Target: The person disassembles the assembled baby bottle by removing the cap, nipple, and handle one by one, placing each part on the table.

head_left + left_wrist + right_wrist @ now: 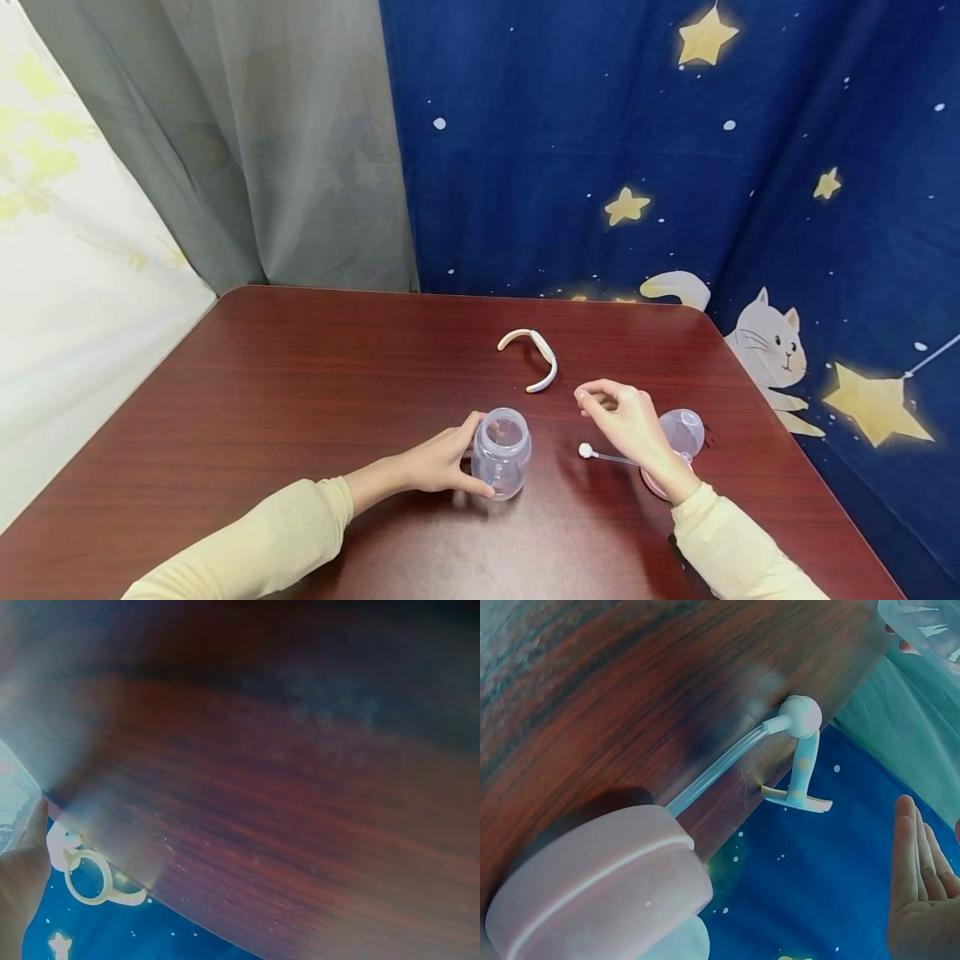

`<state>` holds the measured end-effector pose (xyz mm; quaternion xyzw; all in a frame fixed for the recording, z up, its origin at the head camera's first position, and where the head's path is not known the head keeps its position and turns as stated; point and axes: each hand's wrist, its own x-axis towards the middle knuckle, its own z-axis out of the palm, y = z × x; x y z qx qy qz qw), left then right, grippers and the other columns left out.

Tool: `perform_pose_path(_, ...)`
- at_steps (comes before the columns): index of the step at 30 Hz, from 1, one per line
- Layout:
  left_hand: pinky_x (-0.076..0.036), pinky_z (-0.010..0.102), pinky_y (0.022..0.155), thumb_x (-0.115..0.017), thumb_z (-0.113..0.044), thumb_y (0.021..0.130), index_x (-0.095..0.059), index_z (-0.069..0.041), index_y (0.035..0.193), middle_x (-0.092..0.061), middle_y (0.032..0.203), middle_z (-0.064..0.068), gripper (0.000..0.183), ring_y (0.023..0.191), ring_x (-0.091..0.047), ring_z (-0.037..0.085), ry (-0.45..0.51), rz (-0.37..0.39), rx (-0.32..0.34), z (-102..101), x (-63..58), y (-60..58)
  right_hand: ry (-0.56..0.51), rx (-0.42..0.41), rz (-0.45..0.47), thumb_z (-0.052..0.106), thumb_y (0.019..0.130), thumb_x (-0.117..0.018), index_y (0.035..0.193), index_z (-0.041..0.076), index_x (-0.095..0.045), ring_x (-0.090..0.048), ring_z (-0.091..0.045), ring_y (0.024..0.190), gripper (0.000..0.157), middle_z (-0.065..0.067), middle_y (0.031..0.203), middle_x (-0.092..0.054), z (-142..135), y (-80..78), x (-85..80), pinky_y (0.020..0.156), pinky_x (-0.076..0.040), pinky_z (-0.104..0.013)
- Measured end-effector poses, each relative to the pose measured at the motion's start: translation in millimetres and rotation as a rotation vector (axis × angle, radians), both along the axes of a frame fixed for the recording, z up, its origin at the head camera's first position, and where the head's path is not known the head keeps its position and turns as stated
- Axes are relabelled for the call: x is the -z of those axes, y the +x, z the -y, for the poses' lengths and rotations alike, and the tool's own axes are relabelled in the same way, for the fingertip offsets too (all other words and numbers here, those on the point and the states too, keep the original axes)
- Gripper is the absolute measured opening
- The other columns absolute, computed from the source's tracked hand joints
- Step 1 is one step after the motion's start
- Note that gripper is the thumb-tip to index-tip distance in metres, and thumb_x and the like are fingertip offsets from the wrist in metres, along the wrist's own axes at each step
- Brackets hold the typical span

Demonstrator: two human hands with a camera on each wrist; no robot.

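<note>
On the table, my left hand (442, 458) grips a clear, topless baby bottle (506, 471), thumb on the near side and fingers round the far side. Only part of the bottle shows at the left edge of the left wrist view. To its right, my right hand (630, 421) hovers with nothing visible in it; its fingers look mostly straight in the right wrist view. Below that hand lies a pink bottle collar (607, 885) with a clear dome cap (684, 429). A clear straw (720, 765) sticks out of the collar, ending in a white ball (801, 716).
Beyond the bottle, a pale curved bottle handle (549, 354) lies on the dark red wooden table (337, 358). Behind the table's far edge hang a grey curtain (322, 150) and a blue curtain with stars (525, 167). A white curtain (75, 292) hangs at the left.
</note>
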<state>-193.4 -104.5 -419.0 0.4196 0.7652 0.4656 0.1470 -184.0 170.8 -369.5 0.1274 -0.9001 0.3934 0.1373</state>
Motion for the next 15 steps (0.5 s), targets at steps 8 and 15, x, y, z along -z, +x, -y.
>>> perform_pose_path(8,-0.038,0.024,0.086,-0.078,-0.014,0.066,-0.026,-0.003,0.121,-0.049,0.115,0.008,0.077,0.104,-0.050,0.013,0.019,0.003,0.005,-1,-7.1,4.7,0.001,-0.005,-0.008,0.031,0.085,-0.058,0.092,0.012,-0.065,-0.062,-0.013,0.066,0.022,0.000,0.072,-0.065,-1,-0.3,0.2,0.061,-0.046,-0.028)
perform_pose_path(15,-0.035,0.027,0.090,-0.079,-0.014,0.063,-0.023,0.000,0.126,-0.045,0.120,0.016,0.085,0.110,-0.047,0.016,0.021,-0.035,0.031,1,-10.7,6.3,0.012,-0.005,-0.002,0.031,0.085,-0.058,0.092,0.012,-0.065,-0.062,-0.014,0.066,0.021,0.002,0.074,-0.065,-2,0.3,-0.1,0.063,-0.047,-0.029)
